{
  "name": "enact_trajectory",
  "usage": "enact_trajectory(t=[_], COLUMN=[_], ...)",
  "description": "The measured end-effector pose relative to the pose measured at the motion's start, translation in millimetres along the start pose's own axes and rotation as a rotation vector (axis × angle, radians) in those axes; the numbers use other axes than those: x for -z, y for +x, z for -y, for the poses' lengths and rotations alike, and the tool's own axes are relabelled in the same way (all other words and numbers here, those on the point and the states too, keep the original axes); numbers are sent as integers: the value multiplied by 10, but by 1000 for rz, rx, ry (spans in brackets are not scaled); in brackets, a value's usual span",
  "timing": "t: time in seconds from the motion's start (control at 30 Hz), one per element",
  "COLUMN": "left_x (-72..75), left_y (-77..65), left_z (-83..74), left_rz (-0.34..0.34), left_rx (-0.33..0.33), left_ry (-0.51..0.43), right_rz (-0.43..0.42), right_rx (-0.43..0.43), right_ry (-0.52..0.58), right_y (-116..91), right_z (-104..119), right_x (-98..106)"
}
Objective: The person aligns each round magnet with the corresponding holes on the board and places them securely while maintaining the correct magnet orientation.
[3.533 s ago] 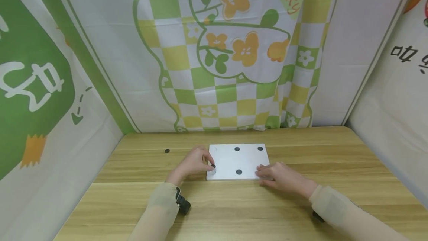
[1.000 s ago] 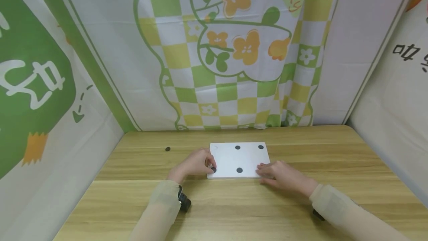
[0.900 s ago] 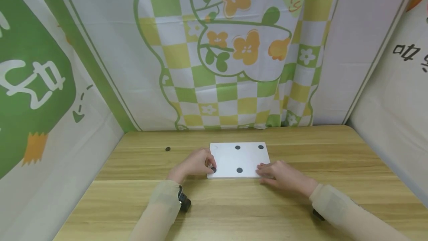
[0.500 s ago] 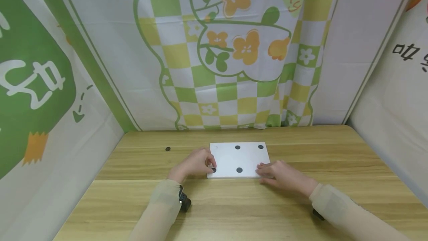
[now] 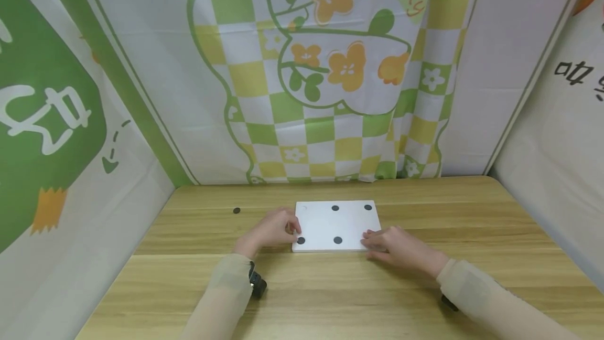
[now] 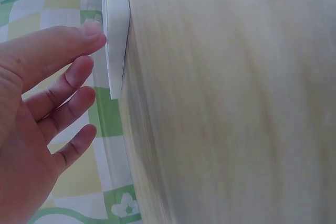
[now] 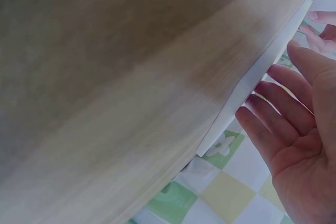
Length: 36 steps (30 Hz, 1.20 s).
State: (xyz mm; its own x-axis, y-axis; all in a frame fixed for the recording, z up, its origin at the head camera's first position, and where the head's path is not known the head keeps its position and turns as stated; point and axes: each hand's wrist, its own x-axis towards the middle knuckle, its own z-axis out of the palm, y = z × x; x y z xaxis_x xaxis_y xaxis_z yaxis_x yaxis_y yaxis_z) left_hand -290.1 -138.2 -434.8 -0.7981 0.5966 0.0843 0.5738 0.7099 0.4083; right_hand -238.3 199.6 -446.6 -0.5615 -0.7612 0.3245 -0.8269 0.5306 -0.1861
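A thin white rectangular board [image 5: 318, 223] lies flat on the table, with several round black discs on it. At its front-left corner one black disc [image 5: 301, 241] lies flat. My left hand [image 5: 273, 228] is beside that disc, thumb and fingertips close to its edge and pinching nothing. In the left wrist view the left fingers [image 6: 69, 74] are loosely bent next to the board's edge. My right hand [image 5: 396, 245] rests at the board's front-right corner, covering it, fingers extended. Other discs sit at front middle [image 5: 337, 240], back middle [image 5: 335, 208] and back right [image 5: 368, 207].
A loose black disc [image 5: 237, 210] lies on the wooden table [image 5: 302, 298], left of the board. The board's back-left corner shows a faint round mark [image 5: 304, 208] without a disc. A patterned curtain [image 5: 321, 135] hangs behind the table, and printed cloth walls stand at both sides.
The left fingers held a black disc tilted over the front-left corner earlier. It now lies flat, and the left hand has let go and drawn back slightly left. The right hand stays put.
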Motion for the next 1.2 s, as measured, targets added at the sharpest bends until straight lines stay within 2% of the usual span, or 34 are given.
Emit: enact_trajectory(t=[0.17, 0.27, 0.37, 0.57, 0.87, 1.07, 1.2], left_x=[31, 67, 94, 136, 199, 232, 250], left_y=[-30, -58, -88, -154, -245, -312, -338], left_z=[47, 74, 117, 202, 316, 404, 481], left_rz=[-48, -93, -128, -140, -178, -181, -180], left_rx=[-7, 20, 59, 118, 123, 170, 177], left_ry=[0, -16, 6, 50, 124, 122, 117], right_rz=[14, 21, 28, 34, 25, 34, 38], right_rx=[-18, -26, -32, -41, -36, -47, -51], right_ry=[9, 9, 8, 12, 13, 14, 10], right_y=[5, 10, 13, 8, -2, 0, 0], right_z=[5, 12, 20, 20, 18, 26, 24], right_x=[10, 17, 24, 27, 20, 28, 31])
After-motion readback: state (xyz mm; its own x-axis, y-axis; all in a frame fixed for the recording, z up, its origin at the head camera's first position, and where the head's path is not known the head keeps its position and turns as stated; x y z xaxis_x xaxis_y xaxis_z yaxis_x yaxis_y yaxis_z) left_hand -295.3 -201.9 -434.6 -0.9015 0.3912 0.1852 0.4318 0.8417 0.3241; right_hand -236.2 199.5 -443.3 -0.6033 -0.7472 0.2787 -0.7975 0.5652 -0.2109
